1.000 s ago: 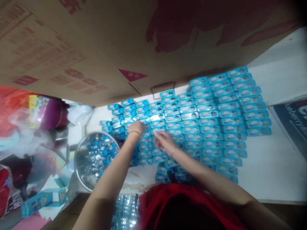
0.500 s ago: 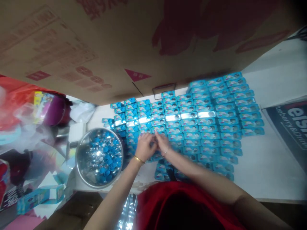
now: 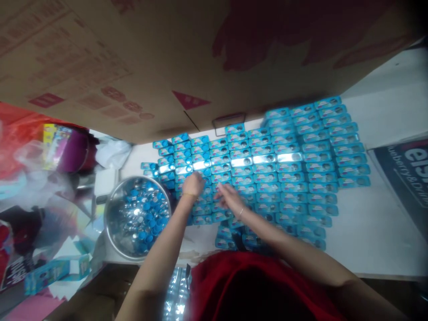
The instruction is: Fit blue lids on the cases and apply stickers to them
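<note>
Many small blue packs [image 3: 264, 177], each printed and showing a small round piece, lie in overlapping columns across the white table. My left hand [image 3: 193, 185], with a gold bracelet at the wrist, is over the left-hand columns. Its fingers are curled closed, and whatever they hold is hidden. Over the middle columns is my right hand [image 3: 230, 197], a thin bracelet at its wrist. Its fingers are apart and nothing shows in them. Left of my left forearm stands a round metal bowl [image 3: 113, 240] with blue and silvery round pieces [image 3: 147, 218] inside.
A large cardboard box [image 3: 150, 67] borders the table's far side. Plastic bags, a purple container [image 3: 74, 151] and an opened blue carton [image 3: 56, 272] crowd the left. A dark printed board [image 3: 401, 178] lies at the right. Clear plastic packaging [image 3: 176, 294] is below the table's near edge.
My hands were together over the packs and have parted. The left has moved left and slightly away from me, the right slightly to the right, its fingers opening.
</note>
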The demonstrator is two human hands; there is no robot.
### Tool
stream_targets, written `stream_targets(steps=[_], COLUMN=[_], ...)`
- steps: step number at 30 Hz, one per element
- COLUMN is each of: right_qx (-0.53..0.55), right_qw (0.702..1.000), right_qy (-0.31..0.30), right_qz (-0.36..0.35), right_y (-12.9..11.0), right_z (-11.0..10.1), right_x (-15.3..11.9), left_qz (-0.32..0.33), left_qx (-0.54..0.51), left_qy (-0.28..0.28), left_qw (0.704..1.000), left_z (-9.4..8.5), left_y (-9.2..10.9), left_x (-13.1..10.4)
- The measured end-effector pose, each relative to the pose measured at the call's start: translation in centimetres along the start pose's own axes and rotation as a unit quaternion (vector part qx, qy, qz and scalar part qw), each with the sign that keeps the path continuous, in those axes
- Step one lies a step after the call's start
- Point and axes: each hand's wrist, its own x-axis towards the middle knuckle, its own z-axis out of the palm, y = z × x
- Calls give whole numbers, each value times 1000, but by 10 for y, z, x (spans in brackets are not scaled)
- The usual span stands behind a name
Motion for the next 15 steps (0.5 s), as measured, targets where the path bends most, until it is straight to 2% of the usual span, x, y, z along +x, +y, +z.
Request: stream_targets(steps=[3, 5, 9, 11, 13, 15], right_qx=[-23, -33, -78, -109, -128, -136], right_qw=[999, 999, 994, 987, 975, 956], right_qy=[-18, -26, -30, -28, -32, -49], right_qz=[-22, -34, -64, -112, -179, -255], right_y=[2, 4, 6, 3, -7, -21], right_z=[-1, -1, 2, 7, 18, 39], right_x=[-1, 0, -4, -13, -26, -41], left_qz=[-12, -26, -41, -47, -44, -20], left_qx=[64, 95, 110, 94, 54, -21], left_qy=[-69, -85, -67, -55, -27, 25], left_qw=[995, 992, 991, 993, 997, 999], left_z=[-5, -4, 1, 2, 2, 4], left_y=[6, 7, 6, 7, 7, 2], left_x=[12, 17, 18, 11, -4, -31])
